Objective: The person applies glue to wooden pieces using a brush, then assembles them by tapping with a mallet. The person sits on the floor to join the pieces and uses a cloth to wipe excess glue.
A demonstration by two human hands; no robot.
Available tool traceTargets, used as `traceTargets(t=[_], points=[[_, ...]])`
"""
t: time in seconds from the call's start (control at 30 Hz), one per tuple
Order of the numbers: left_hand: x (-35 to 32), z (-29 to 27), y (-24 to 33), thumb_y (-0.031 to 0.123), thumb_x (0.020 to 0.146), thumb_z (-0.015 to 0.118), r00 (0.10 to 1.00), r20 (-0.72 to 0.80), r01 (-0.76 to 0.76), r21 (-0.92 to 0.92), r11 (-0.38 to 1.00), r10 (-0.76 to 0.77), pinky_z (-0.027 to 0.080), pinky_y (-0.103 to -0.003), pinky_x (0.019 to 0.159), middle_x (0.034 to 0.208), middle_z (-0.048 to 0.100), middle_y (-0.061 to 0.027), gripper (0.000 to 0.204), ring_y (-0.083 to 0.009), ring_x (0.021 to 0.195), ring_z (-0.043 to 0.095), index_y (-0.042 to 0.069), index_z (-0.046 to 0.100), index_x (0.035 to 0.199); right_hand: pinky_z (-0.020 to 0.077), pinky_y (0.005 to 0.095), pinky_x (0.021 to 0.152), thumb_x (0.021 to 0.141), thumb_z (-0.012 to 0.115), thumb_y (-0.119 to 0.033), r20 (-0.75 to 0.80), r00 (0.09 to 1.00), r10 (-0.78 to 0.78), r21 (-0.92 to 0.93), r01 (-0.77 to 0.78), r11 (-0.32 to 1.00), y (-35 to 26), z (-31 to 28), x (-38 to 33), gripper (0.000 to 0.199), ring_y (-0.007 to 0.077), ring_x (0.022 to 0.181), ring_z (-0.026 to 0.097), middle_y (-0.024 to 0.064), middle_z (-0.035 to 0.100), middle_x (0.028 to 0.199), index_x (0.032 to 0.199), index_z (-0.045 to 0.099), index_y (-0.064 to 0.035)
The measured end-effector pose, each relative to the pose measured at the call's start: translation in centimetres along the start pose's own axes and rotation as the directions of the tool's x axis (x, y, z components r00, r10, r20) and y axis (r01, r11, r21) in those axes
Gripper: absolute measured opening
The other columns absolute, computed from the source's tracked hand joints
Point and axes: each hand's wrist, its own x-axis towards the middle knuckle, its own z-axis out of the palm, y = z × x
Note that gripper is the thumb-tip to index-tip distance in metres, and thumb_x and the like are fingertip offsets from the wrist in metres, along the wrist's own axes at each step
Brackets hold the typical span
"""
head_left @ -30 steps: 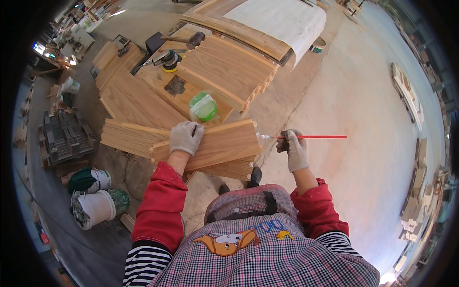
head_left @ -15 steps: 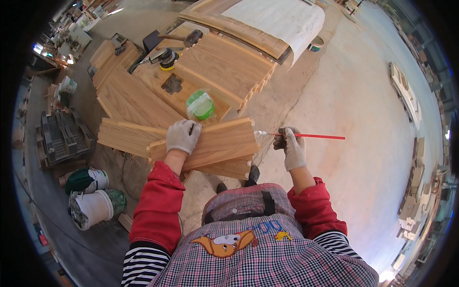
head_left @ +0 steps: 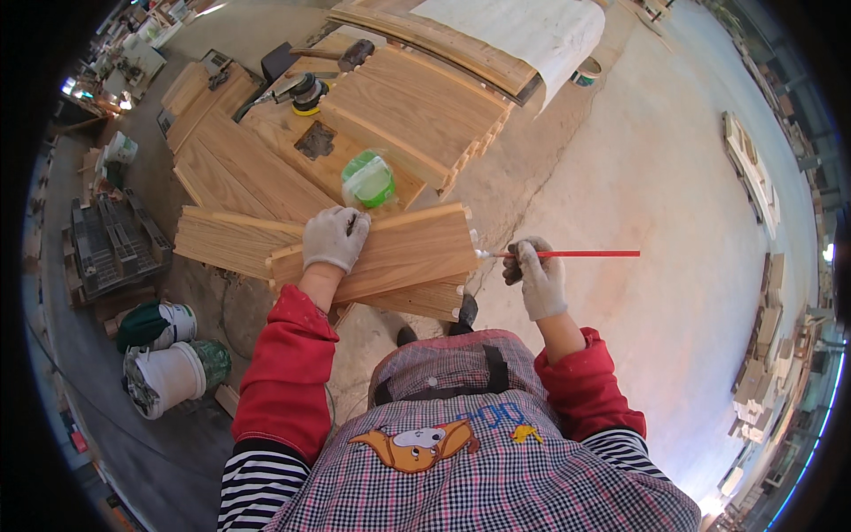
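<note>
My left hand (head_left: pixel 333 241), in a whitish work glove, is closed over the far edge of a wooden board (head_left: pixel 412 253), which lies tilted on other boards. My right hand (head_left: pixel 539 279), in a glove with dark-stained fingers, grips a thin brush with a red handle (head_left: pixel 596 254). White paste coats the brush's tip, which is at the board's right end, where small knobs of the same white show. Just beyond the board stands a green plastic tub (head_left: pixel 379 183) with a clear bag-like lining. Another board (head_left: pixel 417 297) lies underneath, its right end also dabbed white.
Wooden panels (head_left: pixel 417 106) are stacked at the far side. A sander (head_left: pixel 308 95) and a mallet (head_left: pixel 356 55) lie among them. White buckets (head_left: pixel 168 377) and a dark plastic pallet (head_left: pixel 117 248) stand to the left. Timber (head_left: pixel 753 381) lines the right side.
The brush tip has moved slightly left and down, closer against the board's end. My left hand keeps its hold on the board. The whole view has shifted slightly.
</note>
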Motion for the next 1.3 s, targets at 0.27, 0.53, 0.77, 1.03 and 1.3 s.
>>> traceTargets(t=[0.27,0.53,0.77,1.03,1.3], points=[[-0.2,0.6,-0.5,0.034,0.087,0.058,0.996,-0.078,-0.049,0.014,0.999,0.050,0.048,-0.044,0.070,0.076,0.063,-0.0111,0.029,-0.0326,0.078,0.061,0.009,0.066,0.074,0.0431,0.0238,0.050,0.096,0.051,-0.020,-0.032,0.998,0.060,-0.038,-0.061,0.997,-0.4,0.2,-0.5,0.020,0.0099,0.057,0.051,0.0050,0.055,0.072,0.090,0.054,-0.0019],[-0.1,0.7,-0.6,0.034,0.087,0.058,0.996,-0.076,-0.049,0.003,0.999,0.049,0.047,-0.045,0.070,0.077,0.064,-0.0106,0.028,-0.0323,0.078,0.061,0.010,0.066,0.075,0.0431,0.0235,0.050,0.096,0.053,-0.021,-0.070,0.998,-0.012,0.027,0.014,1.000,-1.2,1.0,1.5,0.019,0.0096,0.057,0.051,0.0045,0.056,0.073,0.090,0.055,-0.0023],[-0.1,0.8,-0.6,0.034,0.087,0.058,0.998,-0.054,-0.035,0.014,0.999,0.036,0.047,-0.045,0.070,0.077,0.064,-0.0097,0.028,-0.0316,0.080,0.061,0.010,0.067,0.076,0.0433,0.0236,0.050,0.096,0.052,-0.019,-0.029,1.000,-0.006,-0.013,0.005,1.000,-0.6,0.9,-0.1,0.018,0.0090,0.057,0.051,0.0042,0.056,0.072,0.091,0.055,-0.0018],[-0.1,0.7,-0.5,0.034,0.087,0.058,0.997,-0.061,-0.054,-0.009,0.999,0.053,0.046,-0.045,0.070,0.077,0.063,-0.0100,0.028,-0.0317,0.080,0.061,0.010,0.066,0.076,0.0433,0.0223,0.052,0.097,0.051,-0.019,-0.033,0.999,0.023,-0.059,-0.025,0.998,-1.2,0.7,-0.5,0.019,0.0083,0.059,0.052,0.0036,0.056,0.072,0.091,0.055,-0.0020],[-0.1,0.6,-0.6,0.034,0.088,0.058,0.997,-0.054,-0.054,0.003,0.999,0.054,0.046,-0.045,0.071,0.077,0.063,-0.0106,0.028,-0.0323,0.080,0.060,0.010,0.066,0.075,0.0435,0.0222,0.056,0.097,0.050,-0.018,0.035,0.997,-0.074,-0.159,0.079,0.984,-0.5,0.8,0.1,0.018,0.0070,0.063,0.051,0.0021,0.057,0.075,0.093,0.056,-0.0017]])
